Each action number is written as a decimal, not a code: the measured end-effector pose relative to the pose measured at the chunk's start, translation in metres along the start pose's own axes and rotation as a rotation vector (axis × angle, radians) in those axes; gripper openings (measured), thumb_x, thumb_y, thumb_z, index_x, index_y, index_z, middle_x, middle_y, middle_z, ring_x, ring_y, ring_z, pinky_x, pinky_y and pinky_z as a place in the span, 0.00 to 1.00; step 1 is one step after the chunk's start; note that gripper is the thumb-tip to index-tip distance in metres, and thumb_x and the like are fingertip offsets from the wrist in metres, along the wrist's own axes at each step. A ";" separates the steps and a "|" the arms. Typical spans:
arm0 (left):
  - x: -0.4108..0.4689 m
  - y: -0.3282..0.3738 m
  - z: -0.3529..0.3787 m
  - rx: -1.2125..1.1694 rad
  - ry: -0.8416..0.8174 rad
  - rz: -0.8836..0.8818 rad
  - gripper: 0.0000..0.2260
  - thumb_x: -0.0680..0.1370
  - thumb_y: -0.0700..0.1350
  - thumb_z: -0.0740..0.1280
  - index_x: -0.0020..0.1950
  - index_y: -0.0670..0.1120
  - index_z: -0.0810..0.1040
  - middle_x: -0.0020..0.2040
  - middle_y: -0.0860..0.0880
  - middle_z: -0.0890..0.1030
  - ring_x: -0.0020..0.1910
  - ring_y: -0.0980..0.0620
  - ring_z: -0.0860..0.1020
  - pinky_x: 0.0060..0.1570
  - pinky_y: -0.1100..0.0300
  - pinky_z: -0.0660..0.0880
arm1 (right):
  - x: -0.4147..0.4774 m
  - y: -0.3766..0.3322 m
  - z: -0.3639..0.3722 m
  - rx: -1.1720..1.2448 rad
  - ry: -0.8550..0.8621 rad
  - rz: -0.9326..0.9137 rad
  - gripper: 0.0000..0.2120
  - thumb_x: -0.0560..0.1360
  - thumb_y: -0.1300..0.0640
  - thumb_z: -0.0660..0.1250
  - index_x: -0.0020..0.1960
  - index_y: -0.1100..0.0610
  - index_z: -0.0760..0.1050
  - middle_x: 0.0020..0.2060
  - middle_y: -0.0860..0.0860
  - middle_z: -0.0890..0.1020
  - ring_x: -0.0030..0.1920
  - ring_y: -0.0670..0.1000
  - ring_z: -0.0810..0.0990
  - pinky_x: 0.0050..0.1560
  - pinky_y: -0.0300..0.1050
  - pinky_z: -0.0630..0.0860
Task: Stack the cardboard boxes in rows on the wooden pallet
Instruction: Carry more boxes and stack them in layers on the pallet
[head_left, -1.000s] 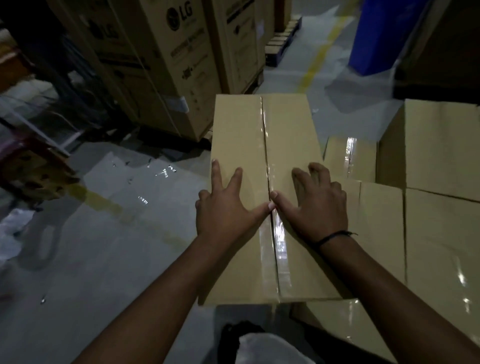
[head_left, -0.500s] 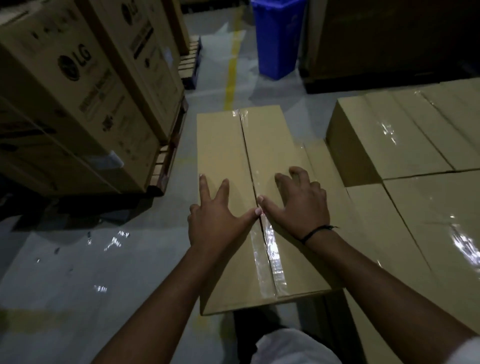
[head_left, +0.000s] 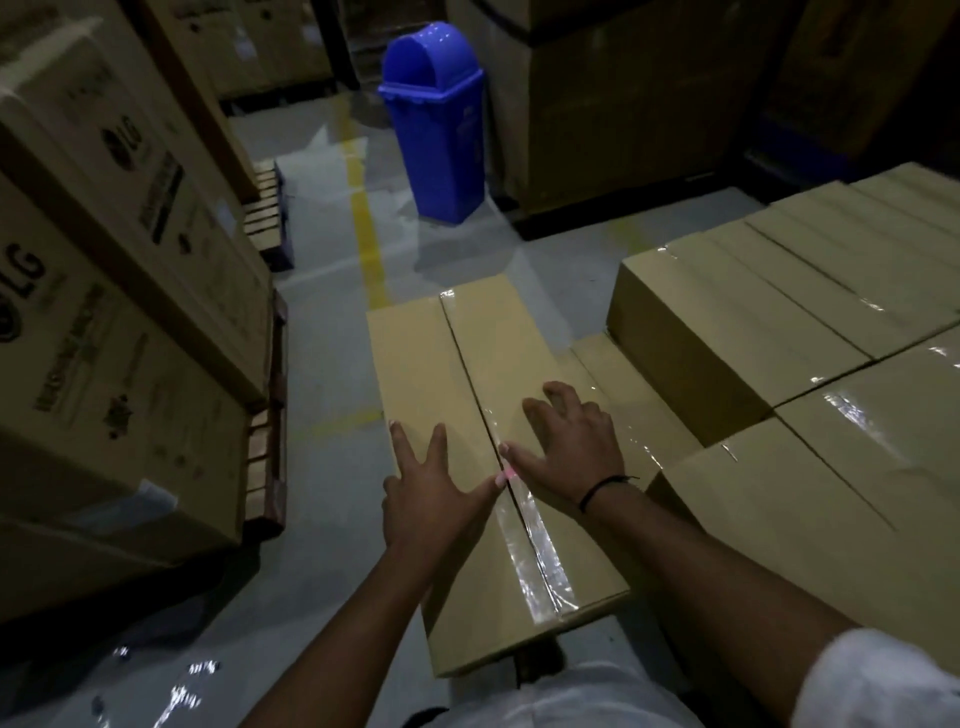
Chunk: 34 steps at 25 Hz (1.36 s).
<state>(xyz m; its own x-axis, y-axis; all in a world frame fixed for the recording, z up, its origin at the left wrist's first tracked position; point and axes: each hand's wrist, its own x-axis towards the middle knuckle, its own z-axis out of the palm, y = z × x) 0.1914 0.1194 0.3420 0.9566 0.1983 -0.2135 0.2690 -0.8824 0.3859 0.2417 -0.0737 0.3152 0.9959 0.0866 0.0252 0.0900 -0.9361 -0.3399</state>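
A long taped cardboard box (head_left: 457, 374) lies lengthwise in front of me, at the left edge of a stack of like boxes (head_left: 779, 332). My left hand (head_left: 436, 493) presses flat on its top left of the tape seam, fingers spread. My right hand (head_left: 566, 441), with a black wristband, rests flat just right of the seam, fingers slightly bent on the surface. The thumbs nearly meet at the seam. The pallet under the stack is hidden.
Large LG cartons (head_left: 104, 312) on a wooden pallet (head_left: 267, 441) line the left side. A blue swing-lid bin (head_left: 436, 119) stands ahead beside a yellow floor line (head_left: 366, 228). Dark tall cartons (head_left: 623, 104) close off the back right.
The view has swung to the right and upward, bringing the blue bin and the stack into fuller view. Both hands keep the same flat position on the box top.
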 end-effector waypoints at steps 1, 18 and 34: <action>0.013 -0.006 -0.001 -0.011 -0.021 0.005 0.53 0.63 0.82 0.62 0.82 0.60 0.50 0.81 0.49 0.34 0.71 0.31 0.67 0.64 0.41 0.74 | 0.010 -0.005 0.003 -0.020 0.003 0.012 0.33 0.69 0.26 0.59 0.69 0.42 0.69 0.74 0.48 0.63 0.64 0.59 0.72 0.64 0.54 0.68; 0.191 0.011 -0.010 -0.014 -0.261 0.296 0.59 0.55 0.81 0.69 0.80 0.57 0.55 0.80 0.41 0.43 0.61 0.32 0.77 0.54 0.47 0.80 | 0.116 -0.005 0.010 -0.071 0.015 0.397 0.35 0.67 0.28 0.68 0.69 0.43 0.70 0.75 0.50 0.61 0.65 0.62 0.71 0.66 0.57 0.67; 0.305 0.234 0.112 0.032 -0.330 0.136 0.53 0.63 0.73 0.74 0.80 0.53 0.57 0.77 0.40 0.53 0.68 0.30 0.68 0.61 0.44 0.74 | 0.247 0.235 0.038 0.201 -0.238 0.473 0.34 0.68 0.29 0.68 0.70 0.42 0.68 0.75 0.46 0.58 0.68 0.59 0.69 0.65 0.58 0.72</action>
<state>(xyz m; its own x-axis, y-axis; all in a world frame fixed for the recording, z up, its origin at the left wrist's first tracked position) 0.5339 -0.0745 0.2671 0.8944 -0.0654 -0.4426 0.1336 -0.9051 0.4037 0.5089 -0.2597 0.2055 0.8964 -0.2303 -0.3786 -0.3921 -0.8104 -0.4353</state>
